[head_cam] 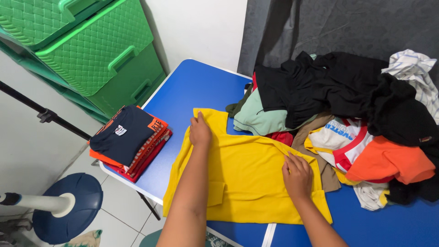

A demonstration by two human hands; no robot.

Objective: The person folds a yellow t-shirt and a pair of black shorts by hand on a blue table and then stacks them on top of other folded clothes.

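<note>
A yellow shirt (247,180) lies spread flat on the blue table (192,91), with a small pocket showing near its lower left. My left hand (200,131) presses flat on the shirt's upper left part, near a folded sleeve. My right hand (297,174) rests palm down on the shirt's right side, fingers apart, close to the collar edge. Neither hand grips the cloth.
A heap of loose clothes (356,119), black, mint, orange and white, fills the table's right side. A stack of folded shirts (130,142) sits at the table's left edge. Green woven plastic drawers (91,50) stand at the back left. A fan base (68,208) is on the floor.
</note>
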